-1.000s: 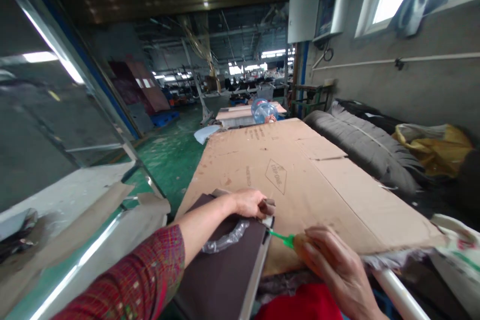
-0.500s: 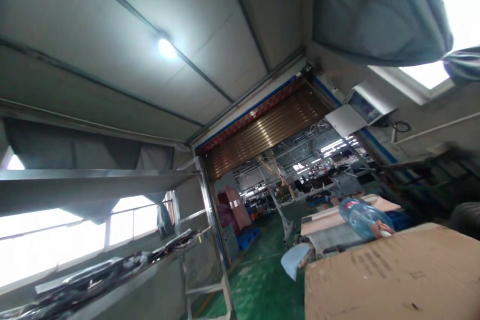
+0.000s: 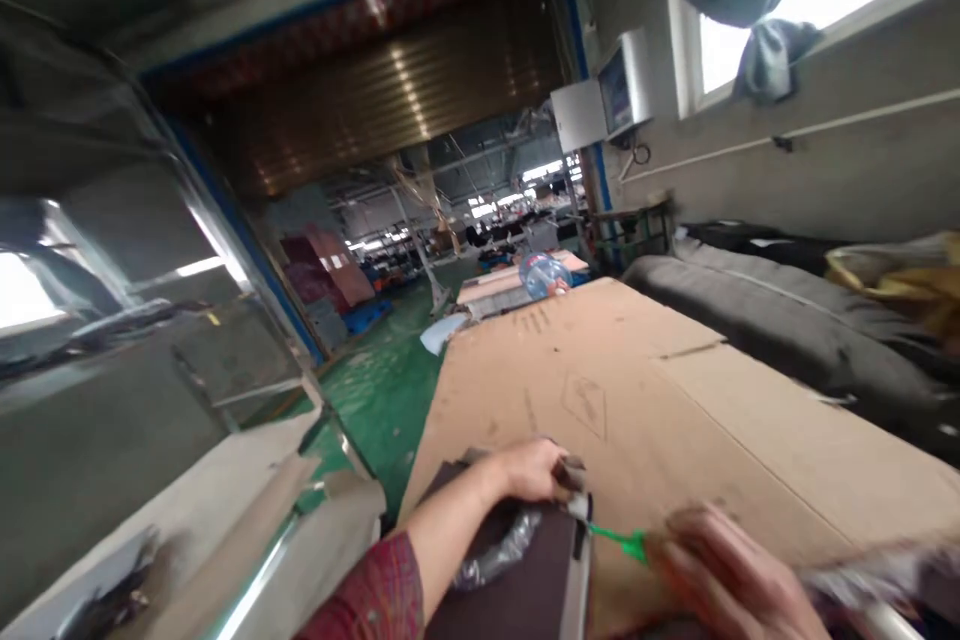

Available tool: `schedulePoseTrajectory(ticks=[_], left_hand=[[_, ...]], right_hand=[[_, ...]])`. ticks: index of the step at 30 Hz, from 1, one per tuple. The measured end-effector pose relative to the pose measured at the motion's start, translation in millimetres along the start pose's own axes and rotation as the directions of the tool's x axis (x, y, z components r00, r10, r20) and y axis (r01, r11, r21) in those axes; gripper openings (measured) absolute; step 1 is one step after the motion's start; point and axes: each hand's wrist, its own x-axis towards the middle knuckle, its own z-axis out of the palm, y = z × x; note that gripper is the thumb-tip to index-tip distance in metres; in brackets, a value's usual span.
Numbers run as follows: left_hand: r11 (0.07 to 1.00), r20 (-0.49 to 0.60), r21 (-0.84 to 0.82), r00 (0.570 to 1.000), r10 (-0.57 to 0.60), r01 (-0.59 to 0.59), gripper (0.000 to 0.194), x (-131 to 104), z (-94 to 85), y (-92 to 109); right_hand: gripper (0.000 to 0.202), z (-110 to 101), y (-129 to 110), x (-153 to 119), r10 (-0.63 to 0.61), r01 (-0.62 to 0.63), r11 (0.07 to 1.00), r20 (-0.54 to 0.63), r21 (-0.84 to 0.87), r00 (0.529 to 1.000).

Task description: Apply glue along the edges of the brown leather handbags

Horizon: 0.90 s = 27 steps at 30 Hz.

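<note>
My left hand [image 3: 534,470] is closed on a small dark piece at the far corner of a dark brown stack [image 3: 517,585] on the cardboard-covered table [image 3: 645,400]. A strip of crumpled clear plastic [image 3: 499,555] lies on the stack. At the lower right, my right hand [image 3: 724,570], blurred by motion, has its fingers round something. A bright green strip [image 3: 626,542] stretches from that hand towards the stack's edge beside my left hand.
A large blue-tinted water bottle [image 3: 544,275] lies beyond the cardboard. Long grey rolls [image 3: 765,320] lie along the right. A metal rack [image 3: 277,330] stands left, near a lower surface with pale sheets [image 3: 225,510]. Green floor [image 3: 382,400] runs between.
The view has tipped down and levelled from the ceiling to the cardboard table. Both hands, the dark stack and the green strip have come into view.
</note>
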Motion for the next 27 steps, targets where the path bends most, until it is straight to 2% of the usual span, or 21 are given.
schedulePoseTrajectory(ticks=[1,3,6,10,15,19,23,27], left_hand=[[1.000,0.017,-0.012,1.000,-0.011,0.011,0.019,3,12.4,-5],[1.000,0.014,-0.027,1.000,-0.015,0.016,0.015,7,22.8,-12],[1.000,-0.005,-0.024,1.000,-0.006,0.006,0.015,10,18.2,-17],[1.000,-0.018,0.004,1.000,-0.006,0.006,0.016,10,12.9,-17],[0.999,-0.018,0.030,1.000,-0.012,0.012,0.018,12,15.4,-17],[0.999,-0.011,0.038,1.000,0.001,0.000,0.016,12,15.0,-17],[0.999,-0.012,0.046,1.000,0.009,-0.008,0.015,11,14.2,-14],[0.998,-0.020,0.059,1.000,0.006,-0.005,0.015,9,13.8,-12]], right_hand=[[0.032,-6,-3,-6,-0.019,0.017,0.999,0.065,0.039,0.998],[0.026,-11,-7,-8,-0.043,0.035,0.995,0.086,0.097,0.995],[0.021,-11,-7,-3,-0.034,0.023,0.993,0.089,0.116,0.995],[0.020,-13,-7,0,-0.024,-0.005,0.985,0.169,0.172,0.985],[0.014,-15,-7,2,-0.067,0.057,0.990,0.074,0.132,0.995],[0.016,-14,-5,2,-0.052,0.031,0.989,0.146,0.143,0.988],[0.014,-15,-5,1,-0.060,0.049,0.990,0.080,0.134,0.995],[0.017,-15,-7,3,-0.047,0.017,0.987,0.185,0.162,0.982]])
